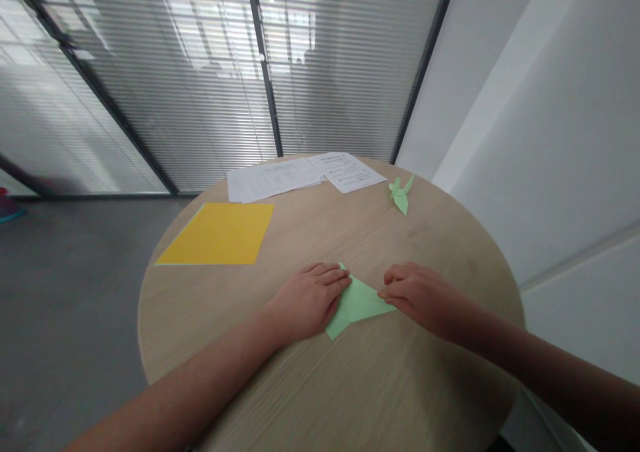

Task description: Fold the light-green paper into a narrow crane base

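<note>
A light green folded paper (357,303) lies on the round wooden table (310,379), folded into a pointed shape. My left hand (307,299) rests flat on the paper's left part with its fingers stretched out together. My right hand (417,292) has its fingers curled and pressed against the paper's right edge, pinching or creasing it.
A stack of yellow paper sheets (217,233) lies at the left of the table. White printed sheets (300,175) lie at the far edge. A finished green origami crane (401,193) sits at the far right. Glass walls with blinds stand behind, a white wall to the right.
</note>
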Motion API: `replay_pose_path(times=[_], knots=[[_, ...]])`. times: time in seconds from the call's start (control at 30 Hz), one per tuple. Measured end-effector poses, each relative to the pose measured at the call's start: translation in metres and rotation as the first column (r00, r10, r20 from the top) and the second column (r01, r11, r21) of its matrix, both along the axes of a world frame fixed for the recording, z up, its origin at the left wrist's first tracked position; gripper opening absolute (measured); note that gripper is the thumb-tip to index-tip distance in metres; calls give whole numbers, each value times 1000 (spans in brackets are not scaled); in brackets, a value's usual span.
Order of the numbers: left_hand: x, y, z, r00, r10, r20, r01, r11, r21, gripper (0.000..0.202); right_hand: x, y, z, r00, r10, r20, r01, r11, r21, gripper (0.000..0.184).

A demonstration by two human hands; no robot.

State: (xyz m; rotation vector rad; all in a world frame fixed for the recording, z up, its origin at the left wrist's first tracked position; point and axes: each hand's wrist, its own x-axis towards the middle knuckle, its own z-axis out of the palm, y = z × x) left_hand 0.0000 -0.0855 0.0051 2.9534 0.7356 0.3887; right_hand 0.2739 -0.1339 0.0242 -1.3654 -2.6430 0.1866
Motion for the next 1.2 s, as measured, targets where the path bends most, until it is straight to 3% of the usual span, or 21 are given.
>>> replay_pose_path(times=[0.2, 0.37, 0.5, 0.6, 0.67, 0.83, 1.0, 1.2], knots=[[-1, 2, -2, 1000, -7, 6, 7, 1000, 5, 39, 17, -19, 9, 996, -59, 62, 64, 994, -84, 25], [-1, -1, 2, 1000, 14, -11, -14, 999, 32, 38, 33, -23, 9, 991, -132, 18, 133, 989, -69, 27], [3, -12, 18, 969, 187, -160, -181, 982, 51, 31, 37, -24, 5, 961, -240, -137, 241, 971, -10, 28], [6, -20, 31, 909, 308, -279, -308, 950, 48, 32, 19, -26, 2, 964, -195, -180, 195, 981, -17, 27], [7, -22, 34, 893, 331, -305, -339, 941, 27, 30, -1, -26, 1, 974, -139, -178, 139, 990, -15, 26], [2, -21, 20, 949, 261, -179, -248, 965, 91, 14, -42, -12, -3, 992, -64, -112, 66, 998, 14, 25], [-2, -20, 0, 999, -20, -41, 26, 990, 140, 26, -44, 2, -10, 993, -37, -109, 43, 998, 55, 22], [1, -18, 0, 1000, -22, -10, 22, 999, 35, 23, -46, 5, -11, 996, -85, -30, 87, 993, 76, 24]])
